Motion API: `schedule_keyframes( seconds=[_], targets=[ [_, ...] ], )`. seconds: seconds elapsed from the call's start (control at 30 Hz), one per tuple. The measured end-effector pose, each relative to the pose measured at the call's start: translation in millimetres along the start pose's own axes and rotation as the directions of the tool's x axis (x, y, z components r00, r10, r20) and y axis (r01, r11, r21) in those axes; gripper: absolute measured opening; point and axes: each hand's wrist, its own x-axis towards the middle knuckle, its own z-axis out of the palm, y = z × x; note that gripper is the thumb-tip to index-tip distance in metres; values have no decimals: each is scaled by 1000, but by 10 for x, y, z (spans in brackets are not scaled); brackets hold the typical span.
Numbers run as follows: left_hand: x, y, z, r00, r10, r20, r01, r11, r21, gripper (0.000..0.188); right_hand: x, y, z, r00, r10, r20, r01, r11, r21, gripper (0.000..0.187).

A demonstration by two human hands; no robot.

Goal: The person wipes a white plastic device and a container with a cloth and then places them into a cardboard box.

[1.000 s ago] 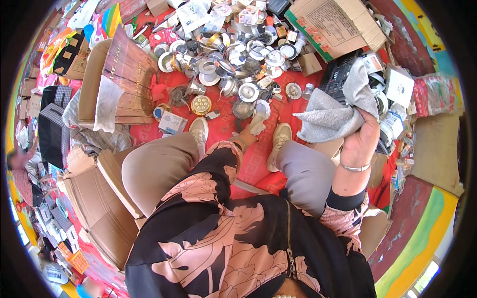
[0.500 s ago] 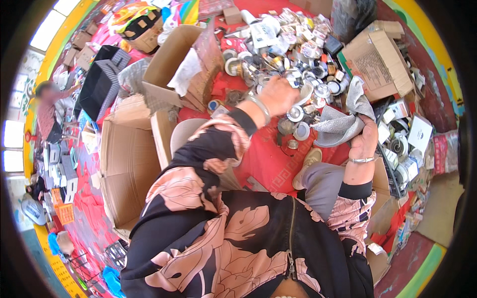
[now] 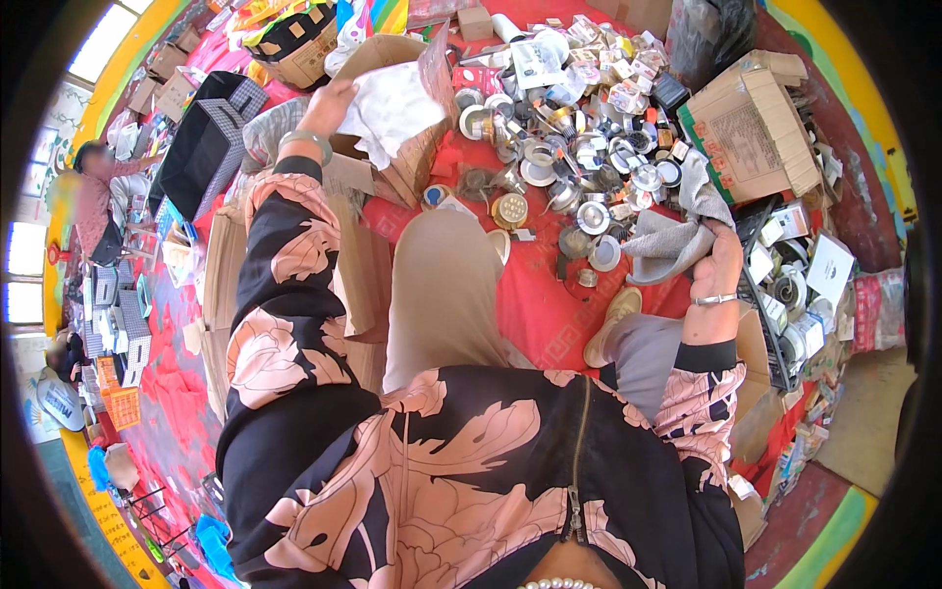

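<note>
My left hand (image 3: 334, 104) is closed on the edge of a crumpled white cloth (image 3: 394, 106) over an open cardboard box (image 3: 402, 177). Its fingertips are partly hidden. In my right hand (image 3: 718, 257), a grey towel (image 3: 669, 243) is bunched up, one end sticking upward and the rest hanging to the left. Ahead of the hands spreads a pile of small round light fittings (image 3: 594, 218) and little boxes. A round, gold-toned disc-shaped fitting (image 3: 510, 209) lies at the pile's near left edge, close to my knee.
A large cardboard box (image 3: 751, 128) stands at the far right. Below it, a black crate (image 3: 770, 324) holds more fittings and packages. Black-and-checked bins (image 3: 201, 137) sit at the left, where another person (image 3: 103, 201) works. Red sheeting (image 3: 535, 314) covers the floor.
My left hand has swung from the fittings pile up and left to the box. The white cloth now lies higher and more spread out. My right hand keeps the grey towel.
</note>
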Motion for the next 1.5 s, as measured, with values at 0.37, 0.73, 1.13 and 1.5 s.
schedule_keyframes(
  seconds=[0.37,0.73,1.13,1.5],
  targets=[
    [194,104,263,954,138,-268,25,850,527,38,-159,-44,164,999,-51,11,50,998,38,28],
    [-56,1918,2996,633,405,660,-620,776,118,18,-345,-347,109,993,-68,-97,85,979,186,28],
    [-952,1094,4896,909,-58,413,31,997,73,84,-485,-428,-32,976,3,-219,35,985,169,23],
    [-717,915,5148,820,-178,545,183,982,46,89,-530,-425,-51,978,52,-203,-2,971,240,27]
  ],
)
